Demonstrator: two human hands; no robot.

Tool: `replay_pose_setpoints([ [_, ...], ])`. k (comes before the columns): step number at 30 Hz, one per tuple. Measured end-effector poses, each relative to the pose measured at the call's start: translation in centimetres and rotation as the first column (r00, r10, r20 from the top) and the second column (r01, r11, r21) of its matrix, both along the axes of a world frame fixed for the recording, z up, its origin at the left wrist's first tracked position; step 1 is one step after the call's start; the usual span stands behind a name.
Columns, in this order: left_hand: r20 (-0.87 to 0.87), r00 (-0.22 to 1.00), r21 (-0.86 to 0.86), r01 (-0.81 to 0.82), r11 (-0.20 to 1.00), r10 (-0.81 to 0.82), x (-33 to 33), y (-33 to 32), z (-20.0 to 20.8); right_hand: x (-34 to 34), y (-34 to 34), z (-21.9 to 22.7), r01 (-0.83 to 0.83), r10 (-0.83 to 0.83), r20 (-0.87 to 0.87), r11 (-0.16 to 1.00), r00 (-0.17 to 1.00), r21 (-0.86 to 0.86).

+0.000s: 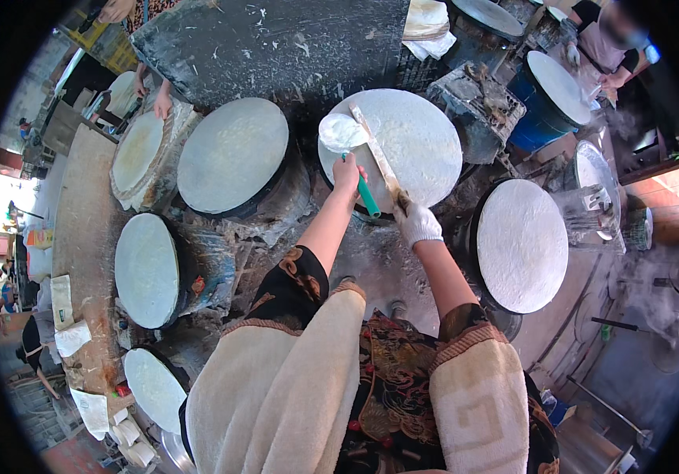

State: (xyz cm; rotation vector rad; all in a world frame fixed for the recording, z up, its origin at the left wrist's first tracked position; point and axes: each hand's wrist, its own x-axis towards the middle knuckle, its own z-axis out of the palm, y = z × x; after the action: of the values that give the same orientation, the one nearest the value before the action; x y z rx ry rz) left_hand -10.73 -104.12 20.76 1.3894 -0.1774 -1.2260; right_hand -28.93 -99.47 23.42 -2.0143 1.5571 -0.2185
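A round griddle (426, 138) covered with a pale white layer lies in front of me. My left hand (346, 175), bare, is closed round the green handle of a ladle (368, 199). Its round head, white with what looks like batter (342, 132), is over the griddle's left edge. My right hand (419, 224), in a white glove, grips the darkened near end of a long flat wooden stick (374, 148). That stick slants away to the left across the griddle, its far end beside the ladle's head.
More white-coated griddles stand around me, to the left (233, 154) and right (522, 245). A dark board (276, 47) rises behind. At far left a person's hands (162, 104) touch a stack of round sheets (138, 150). Another person (604, 47) works at far right.
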Motion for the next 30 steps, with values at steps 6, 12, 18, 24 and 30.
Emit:
replay_pose_setpoints([
  [6, -0.705, 0.705, -0.159, -0.05, 0.986, -0.078, 2.4, 0.7, -0.1, 1.7, 0.4, 1.9, 0.059, -0.102, 0.409, 0.991, 0.907, 0.117],
  [12, -0.803, 0.484, -0.466, -0.148, 0.872, -0.347, 4.6, 4.7, 3.3, 1.8, -0.2, 6.3, 0.248, -0.301, 0.582, 0.953, 0.755, 0.172],
  [18, -0.628, 0.503, -0.766, -0.269, 0.583, -0.593, 6.8, 6.0, 11.4, 0.6, -0.4, -1.5, 0.048, -0.045, 0.047, 0.998, 0.998, -0.047],
  [24, -0.554, 0.733, -0.695, -0.147, 0.704, -0.394, 12.8, 12.6, 12.7, 3.3, 4.8, -0.6, -0.074, 0.026, 0.387, 0.991, 0.922, 0.11],
  [30, -0.556, 0.772, -0.528, -0.04, 0.848, -0.309, 12.9, 22.6, 8.9, -0.4, 7.0, -5.3, 0.345, -0.699, 0.586, 0.713, 0.409, 0.61],
])
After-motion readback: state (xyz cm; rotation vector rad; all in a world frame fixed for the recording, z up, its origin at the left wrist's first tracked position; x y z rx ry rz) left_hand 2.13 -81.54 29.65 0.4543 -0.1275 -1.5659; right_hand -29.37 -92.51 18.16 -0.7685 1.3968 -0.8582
